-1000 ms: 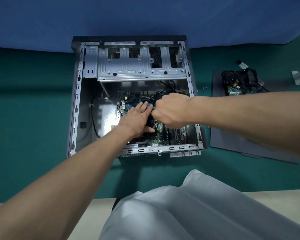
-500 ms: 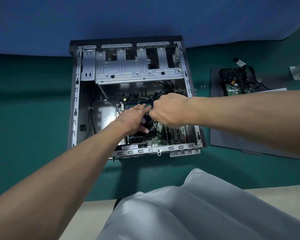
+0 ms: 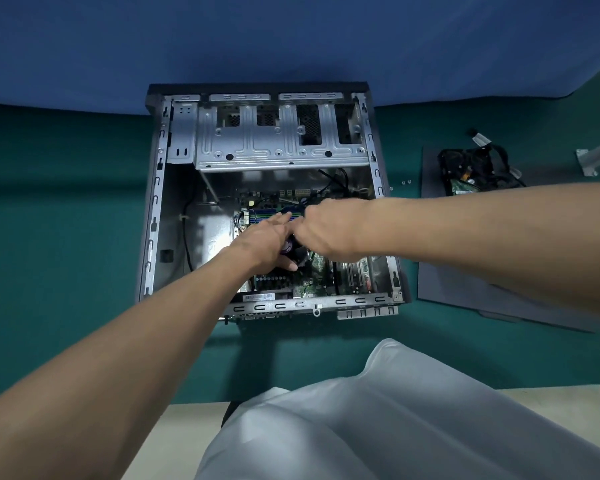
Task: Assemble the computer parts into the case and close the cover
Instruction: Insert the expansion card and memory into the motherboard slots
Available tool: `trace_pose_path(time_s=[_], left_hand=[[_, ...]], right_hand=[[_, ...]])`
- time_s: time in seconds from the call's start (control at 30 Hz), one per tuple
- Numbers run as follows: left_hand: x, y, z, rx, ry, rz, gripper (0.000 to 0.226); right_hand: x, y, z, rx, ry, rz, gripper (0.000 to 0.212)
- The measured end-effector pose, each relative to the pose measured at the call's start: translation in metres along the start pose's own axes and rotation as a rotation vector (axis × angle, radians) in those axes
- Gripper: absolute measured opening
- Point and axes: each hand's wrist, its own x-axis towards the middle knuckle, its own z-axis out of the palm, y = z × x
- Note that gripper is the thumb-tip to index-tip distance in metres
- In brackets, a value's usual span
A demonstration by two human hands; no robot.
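The open grey computer case (image 3: 152,216) lies flat on the green table, with a green motherboard (image 3: 278,281) in its near right part. Both my hands are inside it, over the blue memory slots. My left hand (image 3: 260,244) has its fingers stretched out onto a dark memory module (image 3: 290,211), and its thumb rests by the black CPU fan (image 3: 294,251). My right hand (image 3: 329,230) is curled tight at the module's right end; its fingertips and the exact grip are hidden.
A silver drive cage (image 3: 278,147) fills the far part of the case. To the right lies a dark grey cover panel (image 3: 465,285) with a hard drive and black cables (image 3: 465,174) on it. Small screws (image 3: 406,181) and a metal bracket (image 3: 594,157) are nearby.
Both hands stay at the memory slots. My left fingers have slid a little farther forward onto the module, and the view has shifted slightly.
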Motion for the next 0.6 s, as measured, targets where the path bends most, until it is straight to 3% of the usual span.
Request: trace_pose_path(time_s=[0.07, 0.13, 0.2, 0.3, 0.33, 0.4, 0.5, 0.6], left_hand=[[0.000, -0.001, 0.001, -0.025, 0.011, -0.002, 0.077], [0.001, -0.002, 0.002, -0.031, 0.018, -0.005, 0.076], [0.003, -0.002, 0.004, -0.015, 0.017, -0.015, 0.077], [0.005, -0.004, 0.006, -0.008, -0.022, -0.009, 0.093], [0.005, -0.005, 0.006, -0.014, -0.030, -0.009, 0.097], [0.006, -0.007, 0.006, -0.018, -0.026, -0.010, 0.098], [0.007, -0.009, 0.007, -0.040, -0.014, -0.002, 0.099], [0.009, -0.008, 0.007, -0.043, -0.004, 0.002, 0.101]], right_hand=[[-0.002, 0.004, 0.006, -0.185, 0.148, -0.154, 0.022], [-0.001, 0.006, 0.010, -0.132, 0.194, -0.164, 0.018], [0.004, 0.001, 0.012, 0.171, 0.196, 0.030, 0.008], [0.014, 0.005, 0.005, 0.664, 0.051, 0.438, 0.010], [0.015, 0.009, 0.003, 0.754, -0.011, 0.503, 0.010], [0.013, 0.008, -0.001, 0.797, -0.134, 0.468, 0.013], [0.004, -0.006, -0.003, 0.383, -0.226, 0.174, 0.027], [-0.001, -0.011, -0.001, -0.145, 0.046, -0.076, 0.024]])
